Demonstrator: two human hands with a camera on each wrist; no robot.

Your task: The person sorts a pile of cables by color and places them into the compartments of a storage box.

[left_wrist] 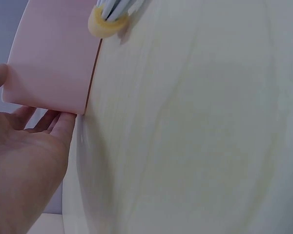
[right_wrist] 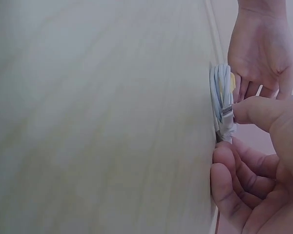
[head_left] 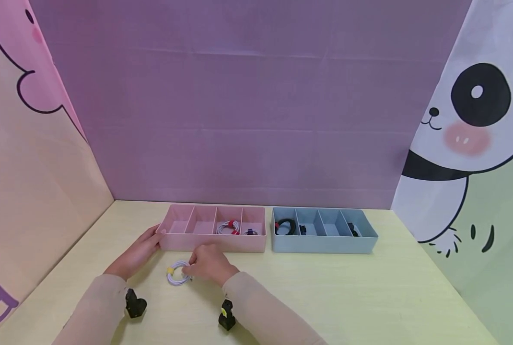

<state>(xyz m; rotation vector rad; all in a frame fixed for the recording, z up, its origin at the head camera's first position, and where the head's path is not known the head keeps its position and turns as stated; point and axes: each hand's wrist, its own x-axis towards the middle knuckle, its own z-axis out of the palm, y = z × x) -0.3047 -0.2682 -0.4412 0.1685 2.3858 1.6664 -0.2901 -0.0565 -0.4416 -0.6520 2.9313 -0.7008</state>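
Note:
A coiled white cable (head_left: 178, 273) with a yellow tie lies on the table in front of the pink compartment box (head_left: 222, 243). My right hand (head_left: 211, 263) pinches the coil's right side; in the right wrist view the thumb (right_wrist: 256, 111) rests by its metal connector (right_wrist: 227, 110). With my left hand (head_left: 137, 251) I hold the pink box at its left end, thumb near the rim and fingers against the end wall. The third compartment from the left holds a white cable with red ties (head_left: 229, 227); the rightmost has a cable with a dark blue tie (head_left: 250, 232).
Right of the pink box stands a blue compartment box (head_left: 325, 244). Inside it are a coiled black cable (head_left: 287, 226) at the left, a small black item (head_left: 302, 230) beside it, and another black item (head_left: 353, 230) at the right. A purple backdrop (head_left: 256, 120) rises behind the table.

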